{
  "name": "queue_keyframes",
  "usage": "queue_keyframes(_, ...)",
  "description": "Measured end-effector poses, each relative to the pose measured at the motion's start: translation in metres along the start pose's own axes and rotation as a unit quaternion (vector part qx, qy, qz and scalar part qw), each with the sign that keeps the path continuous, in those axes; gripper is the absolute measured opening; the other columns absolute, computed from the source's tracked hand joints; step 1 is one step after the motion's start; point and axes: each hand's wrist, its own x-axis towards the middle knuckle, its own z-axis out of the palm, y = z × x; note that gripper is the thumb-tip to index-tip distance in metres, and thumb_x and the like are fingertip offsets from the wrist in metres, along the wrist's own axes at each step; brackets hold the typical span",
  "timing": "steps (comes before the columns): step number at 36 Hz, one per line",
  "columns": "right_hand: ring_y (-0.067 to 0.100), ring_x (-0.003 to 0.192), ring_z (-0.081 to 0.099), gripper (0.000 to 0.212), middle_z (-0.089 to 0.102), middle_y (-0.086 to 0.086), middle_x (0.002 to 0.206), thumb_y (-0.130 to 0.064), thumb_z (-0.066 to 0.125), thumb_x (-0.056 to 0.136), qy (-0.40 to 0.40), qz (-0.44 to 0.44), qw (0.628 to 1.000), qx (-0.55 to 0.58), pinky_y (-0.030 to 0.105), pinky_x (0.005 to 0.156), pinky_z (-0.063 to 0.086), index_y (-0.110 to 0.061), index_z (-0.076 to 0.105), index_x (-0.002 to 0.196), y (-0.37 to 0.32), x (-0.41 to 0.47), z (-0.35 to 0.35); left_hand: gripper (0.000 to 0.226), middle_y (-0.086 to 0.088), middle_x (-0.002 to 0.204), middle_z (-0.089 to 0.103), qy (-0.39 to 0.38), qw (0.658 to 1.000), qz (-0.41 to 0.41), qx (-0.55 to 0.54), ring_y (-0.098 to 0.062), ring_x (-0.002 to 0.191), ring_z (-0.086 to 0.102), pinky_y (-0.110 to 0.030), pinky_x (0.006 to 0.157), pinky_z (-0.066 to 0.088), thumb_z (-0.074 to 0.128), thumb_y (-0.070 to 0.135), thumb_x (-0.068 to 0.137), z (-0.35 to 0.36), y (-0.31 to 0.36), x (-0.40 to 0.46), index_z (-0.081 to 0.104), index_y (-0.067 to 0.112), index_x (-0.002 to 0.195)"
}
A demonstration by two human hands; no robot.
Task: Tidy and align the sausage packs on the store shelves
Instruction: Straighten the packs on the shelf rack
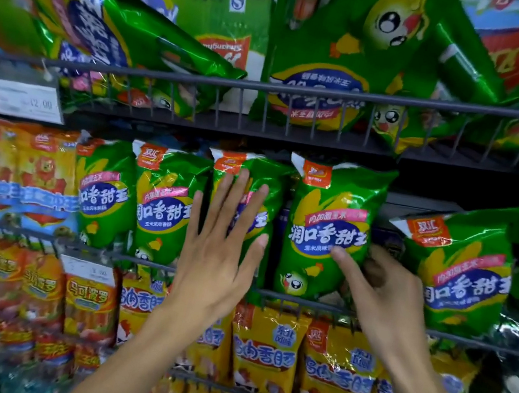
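Several green sausage packs stand upright in a row on the middle shelf. My left hand [222, 241] lies flat, fingers spread, against the front of the third green pack [251, 174]. My right hand [382, 290] grips the right edge of the fourth green pack [328, 227], thumb on its front and fingers curled behind it. A gap separates these two packs. Further right, a fifth green pack [457, 271] leans tilted, apart from the row. Two more green packs [165, 202] stand straight to the left.
A wire rail [302, 301] fronts the middle shelf, another rail [301, 92] the top shelf, where large green packs [335, 55] lean untidily. Orange packs [11, 167] stand at the left, yellow packs [267, 350] on the shelf below. Price tags [25, 99] hang from the rails.
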Motion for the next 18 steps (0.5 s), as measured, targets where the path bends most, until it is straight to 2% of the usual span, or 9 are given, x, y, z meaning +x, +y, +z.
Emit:
queue_keyframes(2,0.015,0.114,0.068,0.067,0.074,-0.011,0.109,-0.077,0.055,0.086,0.025,-0.007,1.0,0.005,0.046,0.097,0.056,-0.023,0.067,0.124,-0.005,0.003,0.003,0.06,0.004,0.172,-0.011,0.001,1.0,-0.011,-0.019,-0.018,0.159,-0.009,-0.052,0.128,-0.001,0.028,0.041,0.11,0.002,0.0,0.005,0.004,0.028,0.164)
queue_keyframes(3,0.014,0.107,0.071,0.072,0.076,-0.01,0.107,-0.082,0.052,0.085,0.028,-0.015,0.999,0.008,0.045,0.093,0.058,-0.025,0.067,0.126,-0.006,0.006,0.003,0.06,0.004,0.172,-0.012,-0.001,1.0,-0.011,-0.029,-0.019,0.158,-0.01,-0.052,0.128,0.001,0.027,0.041,0.111,0.002,0.001,0.007,0.003,0.027,0.164)
queue_keyframes(6,0.01,0.07,0.074,0.071,0.077,-0.005,0.086,-0.085,0.046,0.085,0.015,-0.017,1.0,-0.015,0.042,0.074,0.061,-0.027,0.067,0.119,-0.003,0.007,0.002,0.061,0.003,0.172,-0.014,-0.006,0.999,0.0,-0.053,-0.021,0.158,-0.012,-0.051,0.128,0.001,0.026,0.041,0.11,0.003,0.002,0.0,0.002,0.027,0.164)
queue_keyframes(7,0.011,0.067,0.072,0.067,0.076,-0.004,0.081,-0.083,0.046,0.087,0.012,-0.019,0.999,-0.038,0.041,0.07,0.06,-0.027,0.068,0.115,0.0,0.006,0.002,0.061,0.002,0.172,-0.014,-0.006,0.998,0.004,-0.055,-0.021,0.158,-0.012,-0.051,0.128,0.0,0.026,0.041,0.111,0.003,0.002,-0.004,0.001,0.026,0.164)
queue_keyframes(10,0.011,0.069,0.069,0.049,0.074,-0.005,0.078,-0.073,0.051,0.088,-0.013,-0.016,0.997,-0.072,0.043,0.068,0.058,-0.031,0.068,0.106,0.008,-0.001,0.0,0.063,-0.002,0.171,-0.016,0.002,0.998,0.008,-0.059,-0.026,0.158,-0.012,-0.049,0.128,-0.005,0.025,0.042,0.11,0.006,0.001,-0.011,-0.001,0.021,0.164)
queue_keyframes(14,0.015,0.071,0.068,0.046,0.072,-0.004,0.081,-0.07,0.049,0.09,-0.04,-0.012,0.996,-0.074,0.045,0.07,0.057,-0.032,0.066,0.109,0.009,-0.002,-0.003,0.069,-0.006,0.172,-0.013,0.002,0.995,0.02,-0.096,-0.03,0.158,-0.011,-0.051,0.128,-0.005,0.029,0.04,0.109,0.012,-0.001,-0.019,-0.002,0.013,0.164)
queue_keyframes(18,0.014,0.058,0.059,0.047,0.061,0.0,0.064,-0.069,0.048,0.089,-0.043,-0.011,0.996,-0.074,0.04,0.059,0.049,-0.024,0.063,0.094,0.005,-0.004,-0.003,0.069,-0.005,0.172,-0.007,0.007,0.996,0.034,-0.087,-0.029,0.159,-0.004,-0.05,0.128,0.001,0.033,0.037,0.108,0.018,-0.01,-0.033,0.0,0.012,0.164)
